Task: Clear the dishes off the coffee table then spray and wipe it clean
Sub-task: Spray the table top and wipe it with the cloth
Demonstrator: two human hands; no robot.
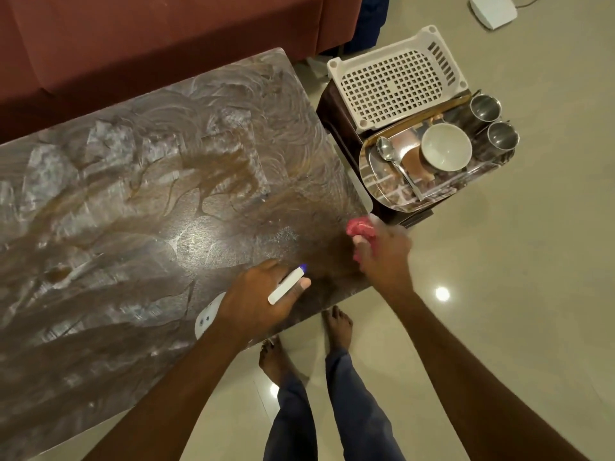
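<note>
forearms reach up from the bottom of the frame. left hand (263,294) curls round the head of a white spray bottle (289,282), nozzle aimed up-right, above the near edge of the coffee table (133,194). right hand (382,257), blurred, bunches a red cloth (359,227) in its fingers at the table's right corner. bowl (446,146), spoon (387,149) and steel cups (484,106) all sit on a tray (376,181) off the table at right, so clearing looks done. wet swirl marks cover most of the top; a patch of fine droplets (286,234) just left of the cloth is probably what is left to wipe. the tray stands just beside that corner and the sofa (133,38) hugs the upper edge; open floor (499,294) lies lower right.
</note>
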